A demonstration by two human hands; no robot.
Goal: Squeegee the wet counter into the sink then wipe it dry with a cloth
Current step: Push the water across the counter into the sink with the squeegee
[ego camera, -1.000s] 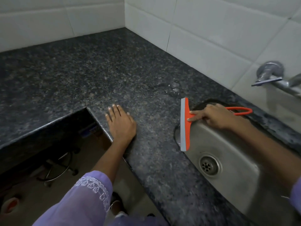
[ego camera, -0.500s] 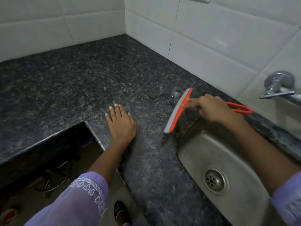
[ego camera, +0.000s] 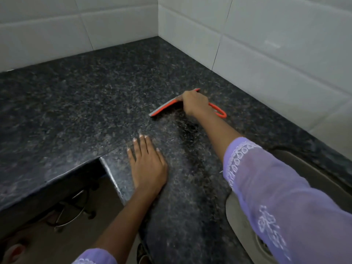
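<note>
My right hand (ego camera: 195, 102) grips an orange squeegee (ego camera: 164, 107) with a grey rubber blade, pressed on the dark speckled granite counter (ego camera: 95, 96) well away from the sink. Its looped handle (ego camera: 219, 111) sticks out behind my hand. My left hand (ego camera: 147, 164) lies flat, fingers spread, on the counter near its inner corner edge. The steel sink (ego camera: 238, 216) is at the lower right, mostly hidden by my right sleeve, with part of its drain (ego camera: 263, 246) showing. No cloth is in view.
White tiled walls (ego camera: 266, 54) meet in a corner behind the counter. The counter is L-shaped, with a cut-out edge (ego camera: 112, 180) at the lower left. Below it is the floor with a wire stand (ego camera: 72, 212).
My right hand has carried the squeegee from the sink rim out across the counter, away from the sink. My view has shifted left, so the tap has left the frame. My left hand stays put.
</note>
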